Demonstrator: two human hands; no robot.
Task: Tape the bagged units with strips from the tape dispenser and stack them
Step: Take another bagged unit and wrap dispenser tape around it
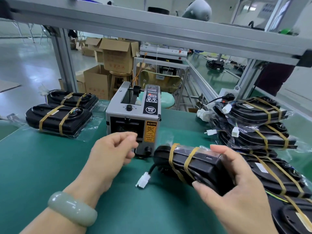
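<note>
Before the boxy grey tape dispenser (133,115), our right hand (236,191) clamps a glossy-bagged black unit (194,163); our left hand (114,152) curls at its slot, whether pinching tape we cannot tell.

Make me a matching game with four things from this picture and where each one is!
Things:
1. tape dispenser
2. pale green bracelet
3. white connector
4. bagged unit with two tape bands

Places:
A. around the left wrist
B. gripped by the right hand
C. standing on the green mat
D. at the end of a black cable

Pairs: 1-C, 2-A, 3-D, 4-B
</note>
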